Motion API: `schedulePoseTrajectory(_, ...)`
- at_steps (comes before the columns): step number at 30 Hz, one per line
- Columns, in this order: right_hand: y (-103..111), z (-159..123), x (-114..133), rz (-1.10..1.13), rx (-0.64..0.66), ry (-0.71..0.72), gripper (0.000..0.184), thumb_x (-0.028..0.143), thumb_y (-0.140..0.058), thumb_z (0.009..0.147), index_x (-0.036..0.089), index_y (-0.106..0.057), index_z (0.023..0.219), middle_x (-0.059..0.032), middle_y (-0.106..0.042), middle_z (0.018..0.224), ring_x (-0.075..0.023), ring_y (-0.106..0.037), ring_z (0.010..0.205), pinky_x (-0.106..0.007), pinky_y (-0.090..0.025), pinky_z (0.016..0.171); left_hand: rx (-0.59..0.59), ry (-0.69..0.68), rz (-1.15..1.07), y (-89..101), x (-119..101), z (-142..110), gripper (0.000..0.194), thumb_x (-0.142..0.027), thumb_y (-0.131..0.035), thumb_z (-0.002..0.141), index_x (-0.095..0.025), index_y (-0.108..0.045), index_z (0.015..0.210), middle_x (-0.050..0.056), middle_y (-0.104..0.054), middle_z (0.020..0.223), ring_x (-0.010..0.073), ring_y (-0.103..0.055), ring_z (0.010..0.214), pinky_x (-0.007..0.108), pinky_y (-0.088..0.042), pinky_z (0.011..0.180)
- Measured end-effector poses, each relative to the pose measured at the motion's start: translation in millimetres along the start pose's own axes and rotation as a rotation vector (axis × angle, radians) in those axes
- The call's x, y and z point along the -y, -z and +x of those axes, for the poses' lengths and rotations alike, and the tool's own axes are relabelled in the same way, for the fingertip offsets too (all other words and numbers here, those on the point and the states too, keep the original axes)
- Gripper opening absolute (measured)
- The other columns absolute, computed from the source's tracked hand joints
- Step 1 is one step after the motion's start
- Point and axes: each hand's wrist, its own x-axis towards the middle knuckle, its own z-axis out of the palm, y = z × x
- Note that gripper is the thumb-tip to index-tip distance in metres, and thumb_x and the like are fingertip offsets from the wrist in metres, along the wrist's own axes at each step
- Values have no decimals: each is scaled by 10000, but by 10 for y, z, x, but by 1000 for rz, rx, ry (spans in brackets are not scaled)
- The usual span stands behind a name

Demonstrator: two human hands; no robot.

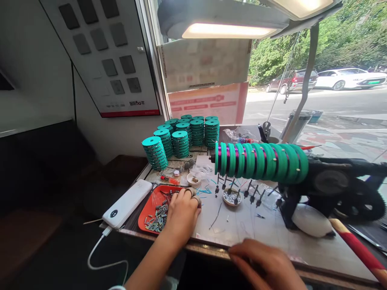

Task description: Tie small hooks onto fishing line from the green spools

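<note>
My left hand (183,213) rests at the right side of an orange tray (140,215), with fingers curled and pressed together; bands wrap some of them. Its fingertips are hidden, so what they hold, if anything, does not show. Small metal pins (159,219) lie heaped in the tray. At the table's front edge, my right hand (266,262) is closed, thumb and fingers brought together, slightly blurred; nothing can be made out between them. Above and beyond it, a winding machine (328,181) carries a row of green ring-shaped spools (256,161) with purple wire between them.
Several stacked turquoise spools (154,153) stand at the back left. A white power bank (127,203) with a cable lies left of the tray. A small bowl (232,198) of white beads sits under the machine's hanging black guides. A lamp (223,24) hangs overhead.
</note>
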Motion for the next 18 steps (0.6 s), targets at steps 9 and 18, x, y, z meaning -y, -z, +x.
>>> schedulePoseTrajectory(9,165,638,68,-493,219,166,219,78,-475,795,164,-658,712,-68,-652,704,-191,-621,653,-241,-396,554,-26,37,-5,33,5,30,109,-173,-570,743,-190,-666,791,84,-604,853,281,-529,914,416,-415,791)
schedulePoseTrajectory(18,462,119,-77,-283,-170,347,179,181,-508,809,236,-674,771,-18,-665,629,-163,-619,600,-256,-474,562,-444,-31,-421,-159,-38,-127,135,-300,-536,791,-275,-618,895,6,-614,987,208,-585,912,325,-487,760)
